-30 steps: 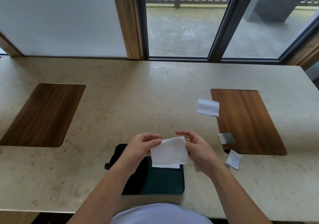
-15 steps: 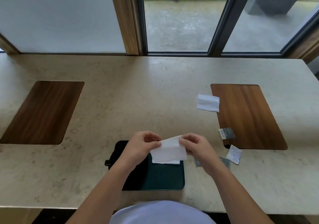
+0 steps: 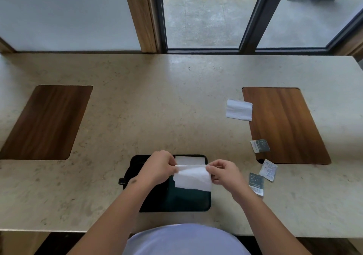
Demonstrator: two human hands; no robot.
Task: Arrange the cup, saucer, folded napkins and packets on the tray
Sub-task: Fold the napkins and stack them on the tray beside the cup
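Head view, low centre of frame: both hands hold one white napkin (image 3: 192, 177) above the dark tray (image 3: 186, 203). Left hand (image 3: 157, 167) pinches the napkin's upper left corner; right hand (image 3: 224, 171) pinches the upper right corner. The napkin hangs folded over along its top edge, lower part draping over the tray's far half.

A second white napkin (image 3: 189, 159) lies flat at the tray's far edge, partly hidden behind the held one. The tray sits on the stone counter (image 3: 157, 107), near its front edge.

Right of frame: a third napkin (image 3: 238, 109) lies on the counter, touching the left edge of a wooden inlay (image 3: 284, 125). Three packets: a dark one (image 3: 260, 145) overlapping the inlay's lower left edge, a white one (image 3: 268, 169) just below the inlay, another dark one (image 3: 256, 183) beside the right wrist.

A second wooden inlay (image 3: 47, 121) sits at left. No cup or saucer in view.
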